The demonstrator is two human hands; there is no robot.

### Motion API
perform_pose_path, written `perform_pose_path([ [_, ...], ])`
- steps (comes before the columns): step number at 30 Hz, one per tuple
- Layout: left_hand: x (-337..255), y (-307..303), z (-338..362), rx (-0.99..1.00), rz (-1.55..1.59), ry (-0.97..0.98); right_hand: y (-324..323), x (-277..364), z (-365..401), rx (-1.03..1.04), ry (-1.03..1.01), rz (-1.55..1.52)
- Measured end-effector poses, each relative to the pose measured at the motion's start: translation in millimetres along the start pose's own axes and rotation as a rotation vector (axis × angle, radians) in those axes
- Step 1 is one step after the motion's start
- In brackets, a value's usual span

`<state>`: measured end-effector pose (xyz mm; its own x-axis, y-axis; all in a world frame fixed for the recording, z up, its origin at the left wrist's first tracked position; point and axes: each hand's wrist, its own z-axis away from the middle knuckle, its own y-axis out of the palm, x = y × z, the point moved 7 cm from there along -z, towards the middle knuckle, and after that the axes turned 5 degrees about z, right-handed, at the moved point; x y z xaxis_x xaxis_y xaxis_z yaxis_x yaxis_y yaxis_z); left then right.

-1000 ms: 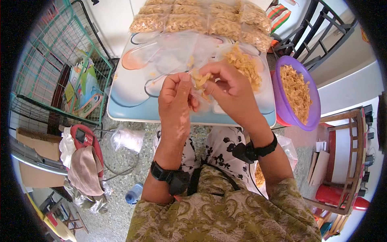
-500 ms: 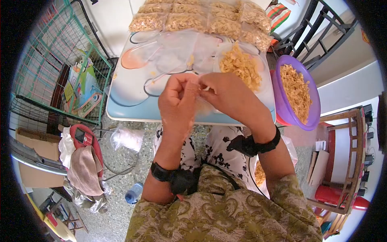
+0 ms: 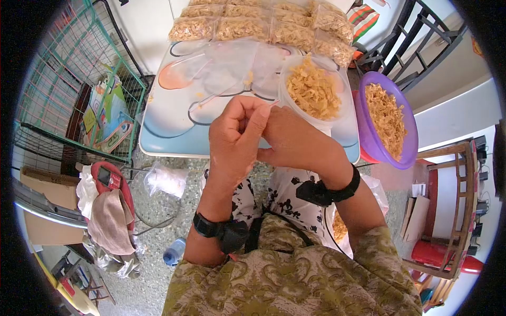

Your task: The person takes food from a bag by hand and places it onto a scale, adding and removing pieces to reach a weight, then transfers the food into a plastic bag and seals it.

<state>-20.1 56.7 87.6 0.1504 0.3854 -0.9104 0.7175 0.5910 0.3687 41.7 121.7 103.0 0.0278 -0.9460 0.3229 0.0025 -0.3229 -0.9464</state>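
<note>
My left hand point(image 3: 236, 134) is closed above the table's near edge, thumb pressed against the curled forefinger. A thin pinkish edge, apparently of a clear plastic bag point(image 3: 274, 103), shows at its fingertips. Against it sits my right hand point(image 3: 298, 134), back turned up and fingers bent inward; most of its fingers are hidden. Just beyond the right hand, a round clear bowl point(image 3: 329, 124) holds a heap of yellowish dried flakes point(image 3: 312, 89). Flat, empty clear bags point(image 3: 226, 66) lie spread on the patterned table point(image 3: 166, 129) past my hands.
Filled bags of flakes point(image 3: 242, 29) stand in rows along the table's far side. At the right is a purple basin point(image 3: 410, 139) with more flakes. A green wire cage point(image 3: 79, 68) stands left; a red seat point(image 3: 126, 197) holds a phone point(image 3: 109, 179) and cloth. A bottle point(image 3: 174, 252) is on the floor.
My right hand has turned and dropped slightly, its back now facing up and its fingers tucked behind the left hand. The bowl's rim shows more clearly. The left hand stays pinched.
</note>
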Motion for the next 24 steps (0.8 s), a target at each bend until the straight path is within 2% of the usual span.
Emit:
perform_pose_path([
  [2,-3,-6,-2,-0.047,-0.048,-0.007,1,-2,-1,-0.034,0.025,-0.002],
  [4,-3,-13,-5,-0.095,-0.095,-0.015,-7,4,1,-0.189,-0.067,-0.067],
  [5,-2,-20,-7,-0.157,-0.059,-0.010,-8,6,2,-0.189,-0.070,-0.068],
  [7,-2,-30,-8,-0.219,-0.023,-0.005,-31,10,13,-0.442,-0.120,-0.110],
  [8,-2,-36,-8,-0.265,-0.004,-0.025,-37,8,16,-0.441,-0.120,-0.110],
  [10,-1,-40,-7,-0.311,0.015,-0.047,-64,-2,30,-0.631,-0.079,0.024],
  [12,-4,-39,-6,-0.332,0.090,-0.008,-81,-27,45,-0.679,0.114,0.108],
  [13,-3,-38,-6,-0.329,0.094,-0.009,-85,-33,49,-0.679,0.116,0.111],
  [15,-5,-35,-6,-0.327,0.142,0.019,-91,-63,59,-0.649,0.381,-0.009],
  [16,-4,-33,-7,-0.326,0.144,0.022,-93,-65,61,-0.650,0.380,-0.006],
  [18,3,-30,-7,-0.306,0.162,0.003,-85,-77,61,-0.492,0.496,0.008],
  [19,5,-30,-7,-0.306,0.161,0.002,-83,-84,61,-0.493,0.496,0.007],
  [21,10,-30,-7,-0.307,0.123,-0.034,-68,-91,53,-0.435,0.287,0.126],
  [22,12,-30,-7,-0.305,0.121,-0.036,-62,-99,51,-0.437,0.289,0.124],
  [24,12,-29,-7,-0.283,0.123,-0.026,-56,-93,44,-0.470,0.164,0.308],
])
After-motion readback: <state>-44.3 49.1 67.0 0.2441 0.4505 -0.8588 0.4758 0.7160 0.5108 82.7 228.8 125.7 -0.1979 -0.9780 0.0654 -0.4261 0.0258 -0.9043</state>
